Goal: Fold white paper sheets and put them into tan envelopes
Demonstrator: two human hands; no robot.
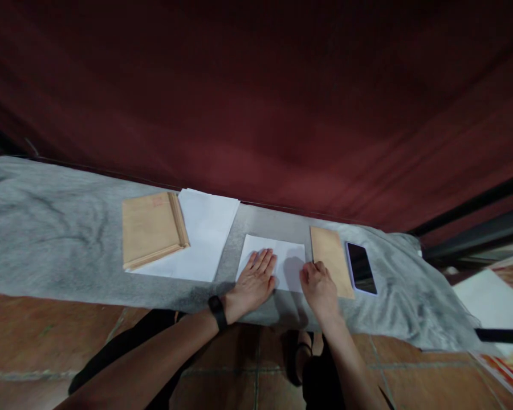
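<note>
The person's left hand (pixel 255 282) lies open on the rectangular white paper sheet (pixel 285 249); the right hand (pixel 319 286) curls at its edge, grip unclear. Soft grey cloth (pixel 68 233) beneath could let uneven pressure skid or crease it.

A dark red curtain (pixel 256 114) hangs behind a grey cloth (pixel 60 228) above tiled floor (pixel 222 376).

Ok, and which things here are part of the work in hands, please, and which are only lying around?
Seem part of the work:
white sheet, under the left hand, the right hand at its edge
larger white sheets
stacked brown envelopes, partly on those sheets
single brown envelope, likely

Seem just lying about:
phone, beside the single envelope
</note>
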